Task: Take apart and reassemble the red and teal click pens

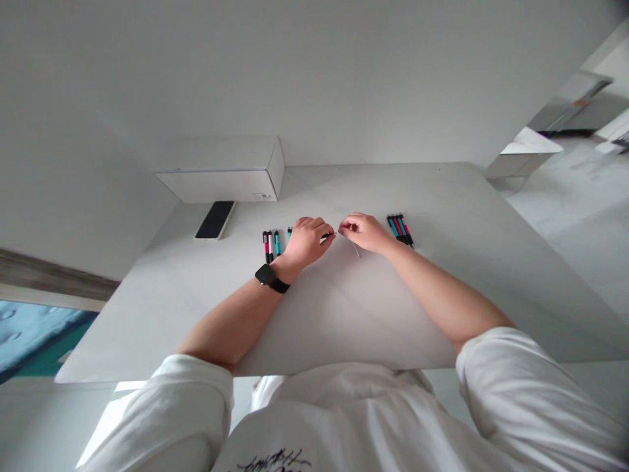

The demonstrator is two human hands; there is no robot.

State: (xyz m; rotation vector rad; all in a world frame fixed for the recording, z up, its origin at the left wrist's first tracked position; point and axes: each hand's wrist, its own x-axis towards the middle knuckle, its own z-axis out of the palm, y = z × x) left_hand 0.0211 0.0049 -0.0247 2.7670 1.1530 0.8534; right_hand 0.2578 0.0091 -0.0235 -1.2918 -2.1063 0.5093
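Note:
My left hand (pixel 307 241), with a black watch (pixel 268 275) on the wrist, is closed on a pen; only its dark end (pixel 325 236) shows past the thumb and points right. Just across a narrow gap, my right hand (pixel 362 233) pinches thumb and fingertips together on something too small to make out. Below its fingers a thin pen refill (pixel 357 250) sticks out, and I cannot tell whether it is held or lies on the table. Left of my left hand stand out several pens (pixel 270 245) in red, white and teal, one partly hidden by the hand.
A tight row of red and teal pens (pixel 400 229) lies right of my right hand on the white table (pixel 344 314). At the back left are a white box (pixel 221 187) against the wall and a dark-screened phone (pixel 215 219).

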